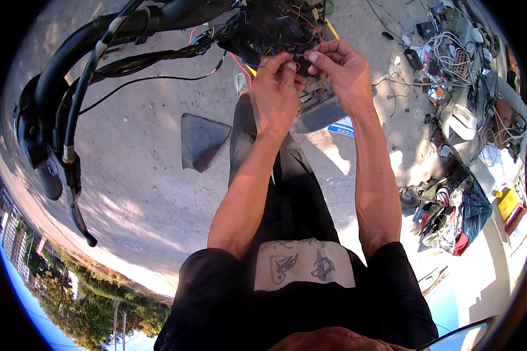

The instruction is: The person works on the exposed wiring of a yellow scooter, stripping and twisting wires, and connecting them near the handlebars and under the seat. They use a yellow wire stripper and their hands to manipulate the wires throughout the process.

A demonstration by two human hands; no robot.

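Note:
At the open front of a motorcycle or scooter, a tangle of wires (269,32) in black, red, blue and yellow spills out. My left hand (275,85) is closed in a pinch at its near side, and a thin reddish wire (297,66) shows by the thumb. Close beside it, my right hand (346,67) pinches thumb against forefinger, on what looks like the end of a thin wire. The fingertips of both hands nearly meet; exactly what lies between them is too small to make out.
The black handlebar (50,88) with its brake lever (79,216) curves down the left. A dark mat piece (202,140) lies on the concrete. To the right are heaped cables (451,52), a white container (464,121) and piled tools and cloth (445,210).

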